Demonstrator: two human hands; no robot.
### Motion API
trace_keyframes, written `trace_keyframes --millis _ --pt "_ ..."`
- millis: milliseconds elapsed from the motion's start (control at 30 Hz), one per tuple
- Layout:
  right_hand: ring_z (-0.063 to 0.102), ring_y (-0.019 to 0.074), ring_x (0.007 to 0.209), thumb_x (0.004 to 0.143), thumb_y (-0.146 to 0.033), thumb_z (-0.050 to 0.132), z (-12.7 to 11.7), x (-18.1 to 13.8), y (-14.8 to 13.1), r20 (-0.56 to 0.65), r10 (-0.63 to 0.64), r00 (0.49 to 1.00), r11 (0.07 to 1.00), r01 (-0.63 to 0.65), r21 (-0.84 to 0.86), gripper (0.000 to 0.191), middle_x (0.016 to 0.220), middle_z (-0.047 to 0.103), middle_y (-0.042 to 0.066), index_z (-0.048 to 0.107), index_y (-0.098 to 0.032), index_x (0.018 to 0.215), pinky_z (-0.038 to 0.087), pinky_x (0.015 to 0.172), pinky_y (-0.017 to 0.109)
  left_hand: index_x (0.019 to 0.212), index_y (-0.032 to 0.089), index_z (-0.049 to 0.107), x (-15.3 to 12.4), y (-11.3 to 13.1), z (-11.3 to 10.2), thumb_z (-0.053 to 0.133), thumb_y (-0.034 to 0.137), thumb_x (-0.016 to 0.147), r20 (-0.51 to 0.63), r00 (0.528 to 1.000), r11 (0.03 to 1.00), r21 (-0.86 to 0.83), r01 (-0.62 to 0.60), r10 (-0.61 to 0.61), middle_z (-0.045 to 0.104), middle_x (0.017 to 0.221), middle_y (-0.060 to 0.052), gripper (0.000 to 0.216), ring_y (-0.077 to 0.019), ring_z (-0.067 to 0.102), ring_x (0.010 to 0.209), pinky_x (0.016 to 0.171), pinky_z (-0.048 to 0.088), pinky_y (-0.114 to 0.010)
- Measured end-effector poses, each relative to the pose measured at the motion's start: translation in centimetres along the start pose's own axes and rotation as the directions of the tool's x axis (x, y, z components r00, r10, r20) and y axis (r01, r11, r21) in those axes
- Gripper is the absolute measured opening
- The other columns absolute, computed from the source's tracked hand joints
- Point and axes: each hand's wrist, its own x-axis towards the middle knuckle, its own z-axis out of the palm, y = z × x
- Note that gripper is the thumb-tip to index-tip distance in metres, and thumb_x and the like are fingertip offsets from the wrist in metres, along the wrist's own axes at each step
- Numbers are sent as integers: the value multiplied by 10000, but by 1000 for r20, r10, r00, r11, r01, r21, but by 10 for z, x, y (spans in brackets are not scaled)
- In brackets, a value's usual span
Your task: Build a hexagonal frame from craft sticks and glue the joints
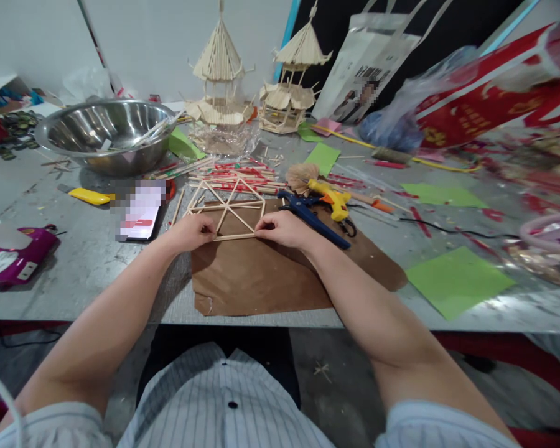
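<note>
A hexagonal frame of thin wooden sticks point(227, 205), with spokes meeting at its middle, rests over a brown sheet point(261, 286). My left hand point(193, 233) pinches the near left corner of this frame. At the near right corner, the fingers of my right hand point(284, 229) are closed on the same frame. The front stick point(236, 236) spans between both hands. Just right of my right hand lie a blue-handled tool point(315, 223) and a yellow glue gun point(336, 204). Behind the frame is a pile of loose sticks in red-and-white wrappers point(247, 174).
Two stick pagoda models point(219, 62) stand at the back. A steel bowl point(107, 162), yellow cutter knife point(89, 196) and phone point(142, 211) are on the left, with a purple packet point(23, 255) farther out. Green paper point(460, 280) and a red bag point(490, 87) lie right.
</note>
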Motion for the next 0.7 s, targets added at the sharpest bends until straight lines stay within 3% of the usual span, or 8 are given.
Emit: trace_keyframes --millis 400,700 --pt "573 118 632 659 -286 579 0 0 10 -4 35 999 990 -34 138 168 688 660 17 666 -154 718 400 594 211 751 150 631 -1 0 0 495 270 679 3 1000 1000 -17 22 -22 631 742 -19 195 -121 536 674 601 375 -214" --pt "570 116 640 664 -268 564 1 2 13 -7 25 1000 990 -24 139 164 695 655 20 659 -149 724 403 609 214 801 145 626 -2 2 -2 459 314 702 -7 999 996 -82 37 -37 631 734 -19 257 -119 538 665 606 386 -218"
